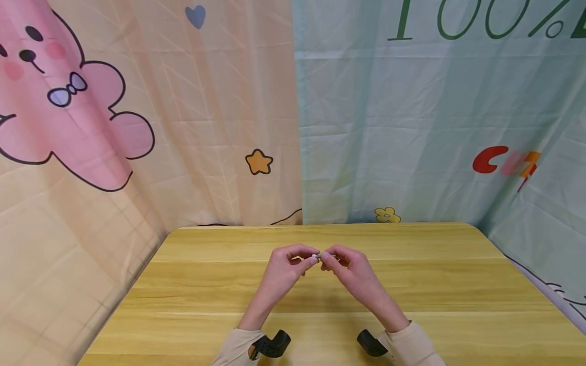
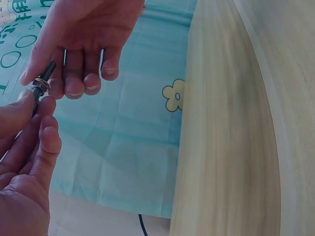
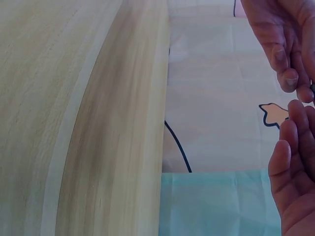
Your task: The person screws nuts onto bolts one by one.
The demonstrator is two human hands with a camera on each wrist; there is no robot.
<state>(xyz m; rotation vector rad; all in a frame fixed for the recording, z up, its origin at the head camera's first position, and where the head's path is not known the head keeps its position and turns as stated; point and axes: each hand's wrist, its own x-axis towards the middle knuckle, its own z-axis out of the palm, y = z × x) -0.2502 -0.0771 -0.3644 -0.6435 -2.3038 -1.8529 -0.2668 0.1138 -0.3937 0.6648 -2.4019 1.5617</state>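
A threaded metal bolt (image 2: 48, 72) spans the gap between the two hands, held above the table. A hex nut (image 2: 40, 84) sits partway along its shaft. Thumb and forefinger of my left hand (image 1: 281, 268) pinch one end of the bolt, covering that end. From the other side, my right hand (image 1: 354, 268) pinches at the nut with thumb and forefinger, and the free threads point into its palm. Its other fingers (image 2: 74, 78) extend loosely. In the right wrist view both hands are at the right edge and the bolt is mostly out of frame.
A wooden table (image 1: 206, 290) lies beneath the hands. Printed curtains hang behind it, peach (image 1: 220, 112) on the left and mint green (image 1: 366, 117) on the right. Each wrist carries a black camera mount (image 1: 273, 345) beside a light sleeve (image 1: 414, 345).
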